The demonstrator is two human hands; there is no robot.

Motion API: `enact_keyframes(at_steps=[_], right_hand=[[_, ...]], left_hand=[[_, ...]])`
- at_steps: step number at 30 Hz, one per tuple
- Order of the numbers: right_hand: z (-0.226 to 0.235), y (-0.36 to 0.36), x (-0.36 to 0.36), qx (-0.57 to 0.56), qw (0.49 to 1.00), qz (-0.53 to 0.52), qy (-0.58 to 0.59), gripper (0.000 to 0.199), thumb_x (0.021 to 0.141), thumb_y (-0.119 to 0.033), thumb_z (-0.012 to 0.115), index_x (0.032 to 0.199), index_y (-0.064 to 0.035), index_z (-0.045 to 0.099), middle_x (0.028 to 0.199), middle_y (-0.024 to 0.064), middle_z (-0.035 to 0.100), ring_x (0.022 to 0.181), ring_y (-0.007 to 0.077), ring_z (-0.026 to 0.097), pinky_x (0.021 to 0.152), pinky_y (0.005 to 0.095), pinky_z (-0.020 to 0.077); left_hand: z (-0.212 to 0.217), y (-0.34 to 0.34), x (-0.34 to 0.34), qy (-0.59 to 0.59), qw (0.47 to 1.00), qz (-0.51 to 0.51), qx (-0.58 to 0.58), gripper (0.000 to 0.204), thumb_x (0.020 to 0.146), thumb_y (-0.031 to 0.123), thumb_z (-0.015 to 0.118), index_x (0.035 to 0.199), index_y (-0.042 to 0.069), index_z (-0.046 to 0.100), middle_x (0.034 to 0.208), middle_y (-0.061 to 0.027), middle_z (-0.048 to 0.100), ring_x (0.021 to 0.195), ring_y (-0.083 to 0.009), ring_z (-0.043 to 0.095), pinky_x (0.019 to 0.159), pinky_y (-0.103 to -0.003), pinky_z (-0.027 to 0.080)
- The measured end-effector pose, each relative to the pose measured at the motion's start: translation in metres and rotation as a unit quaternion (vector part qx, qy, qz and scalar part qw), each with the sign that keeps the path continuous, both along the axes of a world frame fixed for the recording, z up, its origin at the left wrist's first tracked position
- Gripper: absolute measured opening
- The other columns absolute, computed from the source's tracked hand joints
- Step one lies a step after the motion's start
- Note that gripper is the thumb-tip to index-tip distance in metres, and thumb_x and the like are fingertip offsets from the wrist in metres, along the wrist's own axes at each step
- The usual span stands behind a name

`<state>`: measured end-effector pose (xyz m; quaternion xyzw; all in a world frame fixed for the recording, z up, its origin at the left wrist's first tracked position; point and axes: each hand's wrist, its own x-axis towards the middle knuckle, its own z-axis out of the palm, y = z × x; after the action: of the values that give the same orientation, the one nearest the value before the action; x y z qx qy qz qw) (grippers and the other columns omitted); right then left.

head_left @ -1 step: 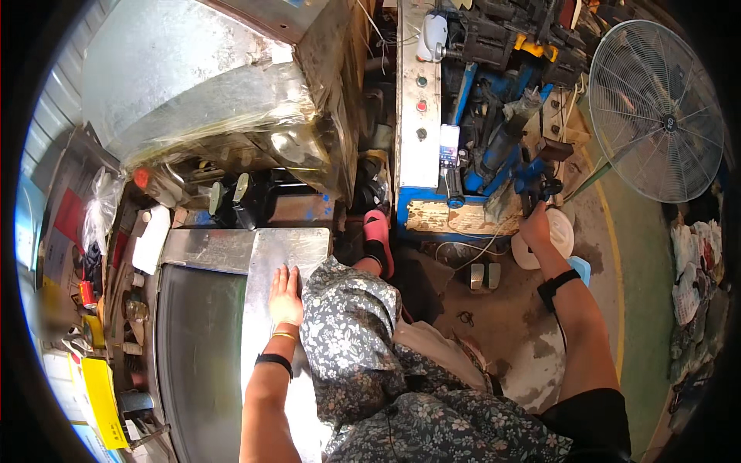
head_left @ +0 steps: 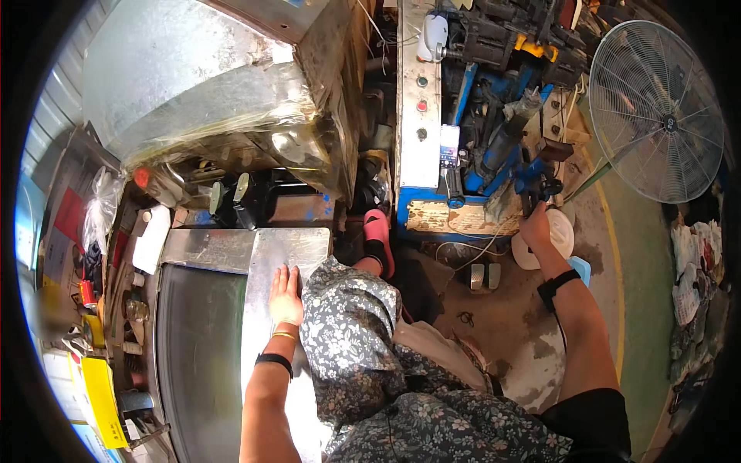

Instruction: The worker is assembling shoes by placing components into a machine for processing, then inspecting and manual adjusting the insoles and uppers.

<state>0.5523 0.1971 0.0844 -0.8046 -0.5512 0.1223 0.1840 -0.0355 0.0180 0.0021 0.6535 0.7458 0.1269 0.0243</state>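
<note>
My left hand [head_left: 286, 297] lies flat, fingers stretched, on the bare metal edge plate [head_left: 266, 247] beside a dark grey belt [head_left: 201, 355]. It holds nothing. Out to the right, my right hand [head_left: 535, 228] has its fingers curled round the lower end of a dark handle [head_left: 529, 199] on the blue machine [head_left: 494, 158]. Its fingertips are partly hidden. A phone [head_left: 449, 145] with a lit screen stands on the machine, left of that handle. Below the hand is a round white lid or bucket [head_left: 557, 238].
A large standing fan [head_left: 656, 112] is at the far right. The machine's white panel [head_left: 417, 162] carries several buttons. Two foot pedals [head_left: 485, 276] sit on the floor. Plastic-wrapped metal housing [head_left: 208, 85] fills the upper left; a yellow box [head_left: 100, 401] and clutter line the left side.
</note>
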Motion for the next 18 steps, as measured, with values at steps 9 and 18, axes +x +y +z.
enact_keyframes(at_steps=[9, 18], right_hand=[[0.001, -0.002, 0.0, -0.011, 1.0, -0.013, 0.009, 0.055, 0.083, -0.015, 0.069, 0.124, 0.0025, 0.035, 0.106, 0.0321, 0.062, 0.096, 0.0482, 0.063, 0.078, 0.052, 0.0532], [-0.014, 0.006, 0.009, 0.012, 1.0, 0.006, -0.007, 0.052, 0.085, -0.014, 0.067, 0.122, 0.0013, 0.034, 0.101, 0.0303, 0.062, 0.088, 0.046, 0.064, 0.072, 0.052, 0.0535]], left_hand=[[0.004, -0.003, 0.005, 0.004, 1.0, -0.004, 0.012, 0.06, 0.083, 0.023, 0.058, 0.141, 0.012, 0.048, 0.15, -0.0181, 0.04, 0.14, -0.0363, 0.035, 0.115, -0.043, 0.031], [0.002, 0.0, 0.002, 0.009, 1.0, 0.006, -0.012, 0.056, 0.086, 0.015, 0.052, 0.142, 0.014, 0.047, 0.152, -0.0162, 0.038, 0.141, -0.0341, 0.034, 0.116, -0.042, 0.029]])
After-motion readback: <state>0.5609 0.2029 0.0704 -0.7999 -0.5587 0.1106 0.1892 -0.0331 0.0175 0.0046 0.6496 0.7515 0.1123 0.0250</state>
